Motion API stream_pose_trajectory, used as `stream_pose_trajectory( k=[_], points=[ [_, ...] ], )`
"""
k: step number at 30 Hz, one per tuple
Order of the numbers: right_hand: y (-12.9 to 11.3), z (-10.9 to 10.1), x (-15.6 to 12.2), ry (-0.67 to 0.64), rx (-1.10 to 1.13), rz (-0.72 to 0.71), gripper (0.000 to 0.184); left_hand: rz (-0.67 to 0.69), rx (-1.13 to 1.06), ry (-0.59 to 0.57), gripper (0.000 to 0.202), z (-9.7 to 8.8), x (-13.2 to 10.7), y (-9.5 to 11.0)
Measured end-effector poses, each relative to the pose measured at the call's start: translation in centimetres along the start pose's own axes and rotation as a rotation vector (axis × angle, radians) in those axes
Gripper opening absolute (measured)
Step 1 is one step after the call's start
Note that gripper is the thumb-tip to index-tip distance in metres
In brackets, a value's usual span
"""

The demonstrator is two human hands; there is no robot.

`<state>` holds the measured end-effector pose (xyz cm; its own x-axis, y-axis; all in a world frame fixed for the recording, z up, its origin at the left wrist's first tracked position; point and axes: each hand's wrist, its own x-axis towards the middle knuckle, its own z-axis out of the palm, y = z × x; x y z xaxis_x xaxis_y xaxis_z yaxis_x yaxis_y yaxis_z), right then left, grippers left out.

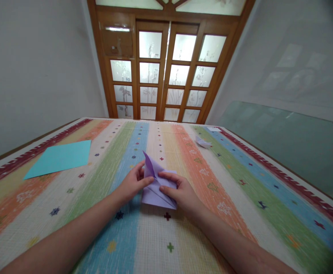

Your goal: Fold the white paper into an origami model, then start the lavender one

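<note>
A piece of purple origami paper (158, 197), folded into a small layered square, is held between both hands just over the striped tablecloth. Its upper left flap stands up in a point. My left hand (135, 179) grips the left edge, thumb on top near the centre and the other fingers partly hidden behind the flap. On the right side, my right hand (180, 190) pinches the paper, with its index finger and thumb lying on the upper face. The fingers beneath the paper are hidden.
A flat turquoise sheet (62, 158) lies on the left of the striped tablecloth (98, 213). Toward the back right sit a small folded pale paper shape (203, 142) and a white slip (213, 129). Beyond the table stand wooden glazed doors (166, 68).
</note>
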<state>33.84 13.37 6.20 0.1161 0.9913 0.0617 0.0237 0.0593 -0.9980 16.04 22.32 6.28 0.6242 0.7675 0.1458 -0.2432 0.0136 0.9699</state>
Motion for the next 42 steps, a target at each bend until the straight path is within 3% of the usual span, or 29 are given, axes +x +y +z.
stream_pose_trajectory(
  k=[4,16,18,21,23,27,31,33,38,42],
  points=[
    [0.0,0.1,-0.2,-0.023,0.027,0.022,0.040,-0.073,0.082,-0.022,0.031,-0.1,0.1,-0.6],
    [-0.5,0.5,-0.3,-0.096,-0.206,-0.077,0.035,-0.093,0.252,0.063,0.024,-0.1,-0.1,-0.8],
    [-0.5,0.6,-0.5,-0.091,-0.236,-0.104,0.040,-0.095,0.265,0.086,0.023,-0.1,0.0,-0.8],
    [-0.4,0.6,-0.7,-0.059,-0.211,-0.136,0.066,-0.074,0.278,0.094,0.021,-0.2,0.1,-0.8],
    [-0.3,0.4,-0.7,-0.010,-0.173,-0.144,0.080,-0.074,0.287,0.071,0.020,-0.3,0.1,-0.8],
    [-0.4,-0.4,-0.1,0.053,-0.150,-0.154,0.070,-0.176,0.293,-0.089,0.017,-0.3,-0.4,-0.2],
    [0.0,-1.0,0.3,-0.134,-0.042,-0.048,0.070,-0.253,0.407,-0.277,0.016,0.3,-1.3,0.4],
    [0.3,-0.9,0.3,-0.230,-0.016,-0.001,0.066,-0.238,0.479,-0.309,0.017,0.7,-1.5,0.6],
    [0.9,-0.8,0.3,-0.341,-0.011,0.063,0.054,-0.082,0.561,-0.262,0.014,0.8,-1.3,0.5],
    [1.1,-0.9,0.3,-0.370,0.001,0.108,0.057,-0.055,0.554,-0.210,0.020,0.4,-0.9,0.1]
  ],
)
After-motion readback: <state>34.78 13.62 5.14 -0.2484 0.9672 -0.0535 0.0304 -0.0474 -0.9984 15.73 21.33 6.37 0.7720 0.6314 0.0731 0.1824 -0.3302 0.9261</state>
